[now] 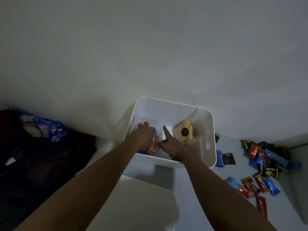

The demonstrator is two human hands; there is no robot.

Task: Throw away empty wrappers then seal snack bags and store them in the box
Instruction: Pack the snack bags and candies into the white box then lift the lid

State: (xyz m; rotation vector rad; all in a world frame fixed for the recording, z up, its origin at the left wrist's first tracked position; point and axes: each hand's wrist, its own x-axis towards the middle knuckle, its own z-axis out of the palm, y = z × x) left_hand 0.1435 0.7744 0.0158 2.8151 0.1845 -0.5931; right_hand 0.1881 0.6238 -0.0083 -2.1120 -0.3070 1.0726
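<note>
Snack bag (153,144) — clear film, red and blue bars inside — sits low in the left of the white box (173,104). Your left hand (144,135) grips its upper part, fingers curled. Your right hand (170,145) is at its edge, forefinger straight; whether it pinches cannot be told. Judged light, limp and slippery — hold the film above the bars.

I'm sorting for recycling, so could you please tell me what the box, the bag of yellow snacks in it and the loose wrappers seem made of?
Box: likely rigid plastic, matte white, given moulded rounded corners and cut-out handles.
Bag: thin clear plastic film; yellow contents show through.
Wrappers: probably glossy foil-like film; they glint.
</note>
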